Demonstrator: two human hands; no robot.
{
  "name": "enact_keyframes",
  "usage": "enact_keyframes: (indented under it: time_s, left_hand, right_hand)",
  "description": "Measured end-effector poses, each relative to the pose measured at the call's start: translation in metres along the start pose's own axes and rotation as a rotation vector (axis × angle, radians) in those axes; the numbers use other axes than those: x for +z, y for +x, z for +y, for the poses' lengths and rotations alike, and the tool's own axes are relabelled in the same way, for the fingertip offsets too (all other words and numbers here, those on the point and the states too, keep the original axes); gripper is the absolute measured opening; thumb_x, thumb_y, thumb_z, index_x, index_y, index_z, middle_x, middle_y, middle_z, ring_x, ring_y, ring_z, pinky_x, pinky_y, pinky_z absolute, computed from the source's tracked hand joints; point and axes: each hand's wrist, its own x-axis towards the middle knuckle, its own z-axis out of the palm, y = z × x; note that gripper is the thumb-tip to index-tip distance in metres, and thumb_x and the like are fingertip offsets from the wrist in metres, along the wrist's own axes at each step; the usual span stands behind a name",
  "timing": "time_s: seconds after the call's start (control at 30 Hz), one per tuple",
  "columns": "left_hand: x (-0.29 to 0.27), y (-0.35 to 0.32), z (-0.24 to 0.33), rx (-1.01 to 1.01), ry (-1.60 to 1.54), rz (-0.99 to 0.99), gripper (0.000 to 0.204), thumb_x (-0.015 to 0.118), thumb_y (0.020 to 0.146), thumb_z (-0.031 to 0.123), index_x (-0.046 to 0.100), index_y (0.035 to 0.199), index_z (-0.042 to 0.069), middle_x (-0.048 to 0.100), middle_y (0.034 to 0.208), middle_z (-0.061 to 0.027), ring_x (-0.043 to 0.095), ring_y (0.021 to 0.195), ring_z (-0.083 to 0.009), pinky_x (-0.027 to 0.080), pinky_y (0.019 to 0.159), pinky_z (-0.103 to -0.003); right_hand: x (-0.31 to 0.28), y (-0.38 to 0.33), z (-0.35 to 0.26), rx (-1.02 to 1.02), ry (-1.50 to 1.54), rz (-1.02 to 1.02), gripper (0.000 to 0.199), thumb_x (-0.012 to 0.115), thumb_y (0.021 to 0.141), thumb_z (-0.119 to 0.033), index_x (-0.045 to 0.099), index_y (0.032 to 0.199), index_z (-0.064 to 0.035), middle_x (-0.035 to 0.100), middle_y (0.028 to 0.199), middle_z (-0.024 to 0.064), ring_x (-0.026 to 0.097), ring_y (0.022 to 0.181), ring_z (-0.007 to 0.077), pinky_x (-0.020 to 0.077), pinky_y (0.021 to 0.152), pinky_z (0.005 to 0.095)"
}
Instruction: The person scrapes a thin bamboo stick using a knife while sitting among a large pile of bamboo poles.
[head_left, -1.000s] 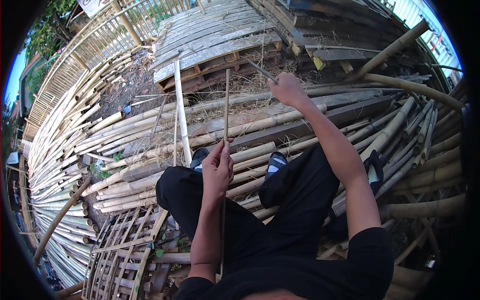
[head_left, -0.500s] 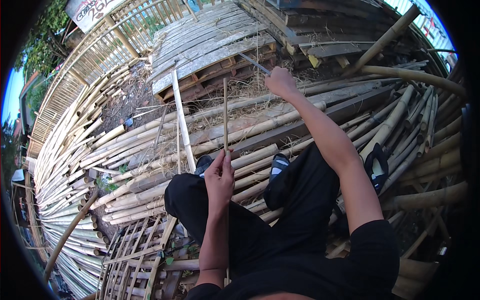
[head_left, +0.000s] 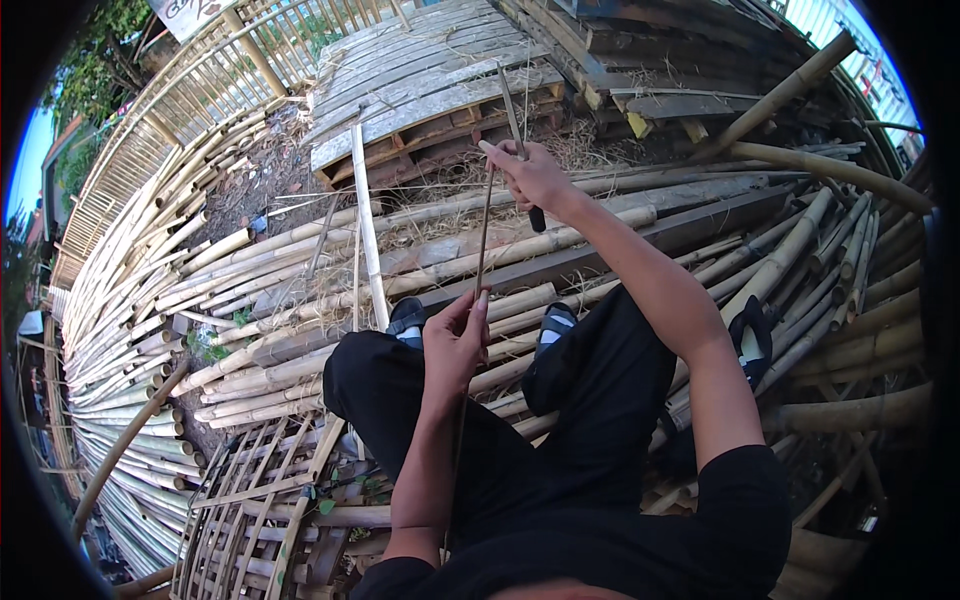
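Clamping left fingers [head_left: 474, 322] on strip [head_left: 486, 225], right fingers [head_left: 507, 162] on knife [head_left: 513, 112], poles [head_left: 520, 299] beneath, fence [head_left: 160, 128] beyond

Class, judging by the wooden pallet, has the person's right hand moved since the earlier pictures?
Yes: the right hand has moved leftward relative to the wooden pallet, to the upper end of the thin bamboo strip.

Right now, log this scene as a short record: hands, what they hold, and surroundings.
Left hand: pinches a thin stick partway along
Right hand: grips a knife at the stick's upper end
Knife: blade pointing up and away, dark handle below the hand
Ground ahead: bamboo poles
Beyond: wooden pallet
Lower left: slatted panel
Far left: bamboo fence
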Motion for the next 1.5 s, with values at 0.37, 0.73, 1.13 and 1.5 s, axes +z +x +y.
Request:
enact_keyframes:
  time_s: [0.37,0.73,1.13,1.5]
  left_hand:
    - [-0.003,0.025,0.010,-0.048,-0.427,-0.179,0.029,0.051,0.098,0.021,0.058,0.117,0.000,0.046,0.062,0.0036,0.037,0.046,-0.0010,0.028,0.040,-0.018]
    - [-0.001,0.036,-0.004,0.185,0.088,0.158,0.022,0.053,0.096,0.017,0.063,0.102,-0.001,0.049,0.061,0.0019,0.041,0.053,-0.0039,0.034,0.048,-0.023]
    - [-0.002,0.034,-0.009,0.239,0.301,0.323,0.023,0.052,0.096,0.016,0.065,0.106,0.000,0.043,0.061,0.0036,0.037,0.057,-0.0044,0.032,0.051,-0.024]
    - [0.003,0.030,-0.012,0.295,0.419,0.392,0.025,0.054,0.095,0.015,0.064,0.109,-0.002,0.050,0.061,-0.0058,0.041,0.059,-0.0080,0.039,0.057,-0.028]
  right_hand:
    - [0.027,-0.020,-0.001,-0.101,-0.311,-0.066,0.037,0.055,0.095,-0.037,0.058,0.074,-0.0067,0.036,0.047,-0.0065,0.031,0.037,0.0041,0.0232,0.037,0.0255]
    - [0.030,-0.038,0.020,-0.120,-1.234,-0.050,0.027,0.058,0.080,-0.024,0.068,0.079,0.0012,0.065,0.076,0.0228,0.064,0.077,0.0395,0.0515,0.073,0.0453]
    - [0.053,-0.038,0.032,-0.145,-1.336,-0.043,0.025,0.055,0.075,-0.017,0.067,0.076,0.0046,0.065,0.077,0.0261,0.066,0.078,0.0394,0.0537,0.073,0.0463]
    - [0.045,-0.018,0.056,-0.240,-1.335,0.000,0.022,0.055,0.074,-0.015,0.069,0.079,0.0007,0.065,0.079,0.0248,0.066,0.080,0.0402,0.0541,0.072,0.0461]
